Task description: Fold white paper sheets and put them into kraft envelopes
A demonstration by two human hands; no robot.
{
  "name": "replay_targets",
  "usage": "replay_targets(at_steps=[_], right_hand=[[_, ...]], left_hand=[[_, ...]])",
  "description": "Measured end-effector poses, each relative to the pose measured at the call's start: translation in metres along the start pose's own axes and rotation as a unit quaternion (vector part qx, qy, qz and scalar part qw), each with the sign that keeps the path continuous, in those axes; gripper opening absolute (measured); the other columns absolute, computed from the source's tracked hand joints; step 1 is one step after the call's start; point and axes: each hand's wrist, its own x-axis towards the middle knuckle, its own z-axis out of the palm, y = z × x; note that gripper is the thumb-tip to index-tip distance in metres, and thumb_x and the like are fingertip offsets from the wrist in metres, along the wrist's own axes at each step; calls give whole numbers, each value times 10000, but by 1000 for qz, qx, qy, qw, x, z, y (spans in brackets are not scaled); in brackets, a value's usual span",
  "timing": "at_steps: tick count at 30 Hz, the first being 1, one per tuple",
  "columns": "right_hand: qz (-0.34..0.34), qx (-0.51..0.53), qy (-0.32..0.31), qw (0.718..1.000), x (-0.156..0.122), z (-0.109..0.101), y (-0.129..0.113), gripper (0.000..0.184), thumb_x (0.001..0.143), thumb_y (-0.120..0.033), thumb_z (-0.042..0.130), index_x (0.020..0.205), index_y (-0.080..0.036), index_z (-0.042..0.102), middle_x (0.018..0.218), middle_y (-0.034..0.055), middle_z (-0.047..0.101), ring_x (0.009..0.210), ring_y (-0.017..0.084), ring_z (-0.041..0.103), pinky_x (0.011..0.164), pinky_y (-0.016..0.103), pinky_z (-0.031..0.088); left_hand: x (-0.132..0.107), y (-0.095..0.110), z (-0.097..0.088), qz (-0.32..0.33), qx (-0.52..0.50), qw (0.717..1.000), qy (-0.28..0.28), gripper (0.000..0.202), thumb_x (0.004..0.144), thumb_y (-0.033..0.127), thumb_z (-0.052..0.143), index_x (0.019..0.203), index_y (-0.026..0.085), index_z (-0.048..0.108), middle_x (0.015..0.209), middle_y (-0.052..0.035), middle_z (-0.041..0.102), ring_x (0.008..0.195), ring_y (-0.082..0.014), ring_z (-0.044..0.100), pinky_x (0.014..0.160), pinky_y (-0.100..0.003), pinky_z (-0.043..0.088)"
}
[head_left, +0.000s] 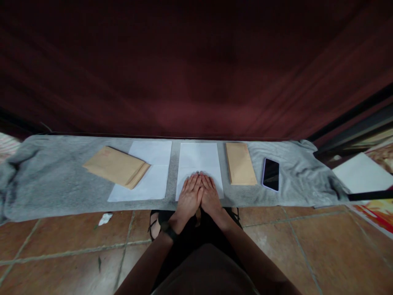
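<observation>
My left hand point(189, 197) and my right hand point(210, 194) lie flat side by side, fingers stretched out, on the near half of a white sheet of paper point(199, 159). The sheet rests on a grey cloth point(55, 180) spread over a long surface. Neither hand holds anything. A dark band circles my left wrist. To the left lies a second white sheet point(150, 180) with a stack of brown envelopes point(116, 166) partly on it. Right of my hands sits another brown envelope stack point(240, 163).
A black phone point(270, 174) lies on the cloth at the right. A dark red curtain point(196, 69) hangs behind. Terracotta floor tiles point(322, 254) run below, with a paper scrap point(105, 218). More white paper point(362, 173) sits at far right.
</observation>
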Motion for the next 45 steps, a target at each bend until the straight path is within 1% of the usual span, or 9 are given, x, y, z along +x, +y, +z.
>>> replay_targets(at_steps=[8,17,23,27,32,37,39,43,45], right_hand=[[42,-27,38,998,-3,3,13,553,1027,-266,419,1558,-125,361,1623,155,338,1503,284,319,1219,508,276],[99,-48,87,990,-25,-4,42,595,1056,-369,385,1559,-55,331,1586,215,380,1475,320,365,1187,521,337],[74,14,59,995,49,-4,39,553,1071,-334,265,1561,-91,343,1621,153,343,1518,256,290,1219,481,297],[63,11,32,997,98,3,46,541,1077,-336,256,1538,-89,392,1610,145,369,1515,236,296,1240,455,257],[86,-30,58,994,98,13,68,554,1065,-390,362,1544,-114,388,1617,153,350,1501,290,319,1232,503,239],[133,-27,84,987,91,15,77,597,1064,-389,345,1554,-48,341,1605,213,338,1494,324,325,1216,551,246],[142,-21,76,987,104,13,74,597,1066,-376,324,1563,-44,319,1617,208,316,1507,310,301,1229,546,222],[112,-13,37,993,144,10,69,567,1069,-366,310,1569,-98,333,1652,135,276,1526,270,261,1261,480,167],[117,-15,26,993,159,10,72,548,1071,-350,308,1554,-96,367,1642,135,304,1521,273,273,1261,466,170]], left_hand=[[6,-16,14,-45,53,998,-10,659,1028,452,352,1551,52,322,1616,-192,334,1526,-287,264,1236,-479,284],[-2,-34,6,-104,63,991,51,606,1038,374,309,1539,34,344,1573,-220,400,1512,-313,296,1233,-550,264],[62,-15,17,-62,26,998,10,593,1023,279,258,1572,57,282,1636,-156,305,1544,-253,214,1266,-475,219],[98,-29,29,-68,13,998,1,585,1013,242,224,1565,67,307,1613,-159,358,1537,-259,232,1251,-503,234],[94,-56,36,-97,39,994,24,602,1031,367,257,1560,90,331,1609,-169,362,1530,-279,257,1238,-515,252],[87,-69,30,-146,60,985,68,628,1031,378,249,1550,31,320,1595,-224,359,1520,-317,276,1233,-558,233],[99,-68,28,-139,57,986,74,620,1030,365,252,1565,53,298,1612,-199,339,1534,-305,240,1243,-557,205],[139,-60,31,-73,38,996,17,580,1030,328,248,1556,107,350,1634,-126,329,1550,-273,192,1257,-513,189],[155,-58,35,-78,36,996,-5,570,1031,315,235,1542,110,383,1626,-126,347,1545,-281,213,1253,-526,191]])
